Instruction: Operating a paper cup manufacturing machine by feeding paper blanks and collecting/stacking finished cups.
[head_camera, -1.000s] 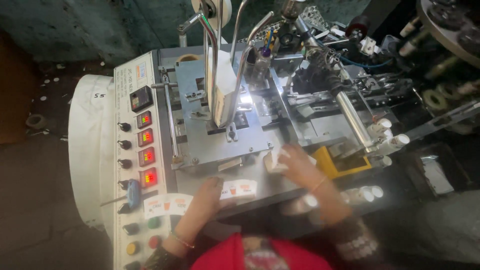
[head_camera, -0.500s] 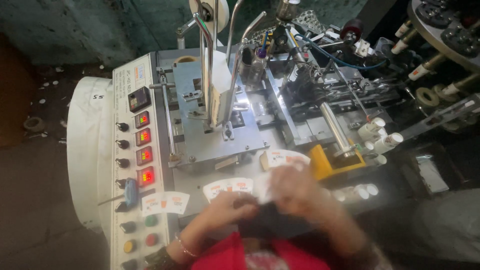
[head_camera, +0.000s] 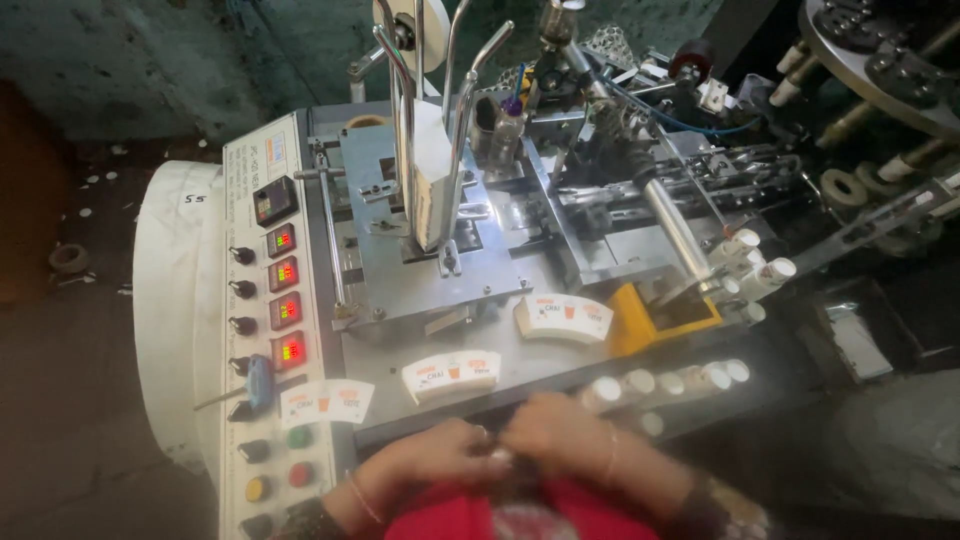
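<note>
Paper cup blanks (head_camera: 452, 376) lie flat near the machine's front edge, just past your hands. They look thin, light and bendy, so pinch an edge softly. Your left hand (head_camera: 440, 455) and right hand (head_camera: 555, 435) touch, fingers curled; whether they hold anything, I cannot tell.

A small factory floor, seen from above a paper-cup forming machine (head_camera: 520, 220). Left of the machine's steel bed runs a control panel (head_camera: 275, 330) with lit red readouts, knobs and coloured push-buttons. Fan-shaped printed cup blanks (head_camera: 450, 376) lie along its near edge, rollers (head_camera: 745, 265) and white tubes crowd its right side, and bare concrete floor (head_camera: 60, 400) lies to its left.
</note>
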